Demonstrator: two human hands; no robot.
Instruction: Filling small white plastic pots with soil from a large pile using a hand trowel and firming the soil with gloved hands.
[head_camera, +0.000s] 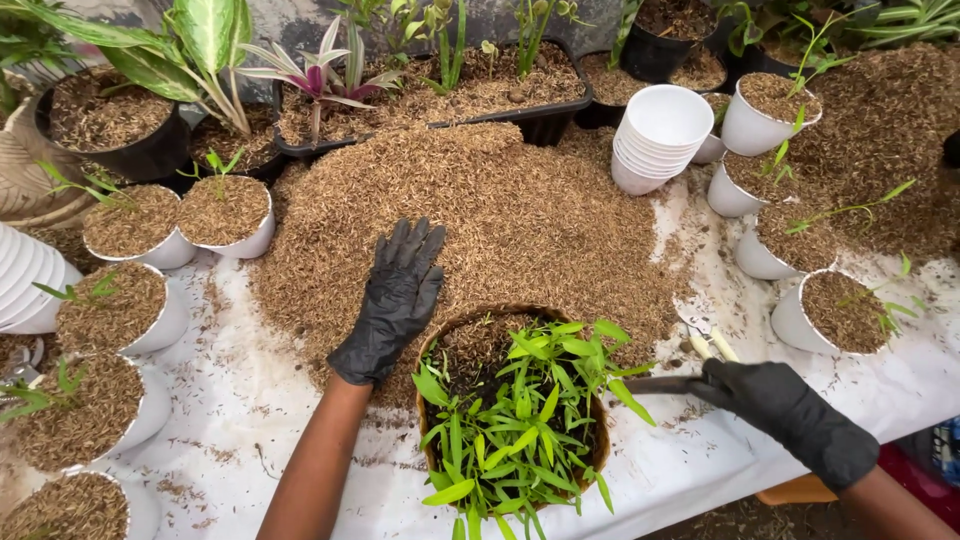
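A brown round pot (436, 340) stands at the near middle of the white sheet, full of dark soil and a bushy green plant (520, 420). My left hand (395, 300), in a black glove, lies flat with fingers apart on the big heap of brown husk (520, 210) just left of the pot's rim. In its black glove my right hand (785, 405) grips a dark tool (660, 384), whose tip points left into the leaves at the pot's right edge.
Small white pots filled with husk (225, 215) and seedlings line the left and right (840, 310). A stack of empty white pots (660, 135) lies on its side behind the heap. Black tubs with plants (110, 125) stand at the back. Scissors with pale handles (710, 345) lie by my right hand.
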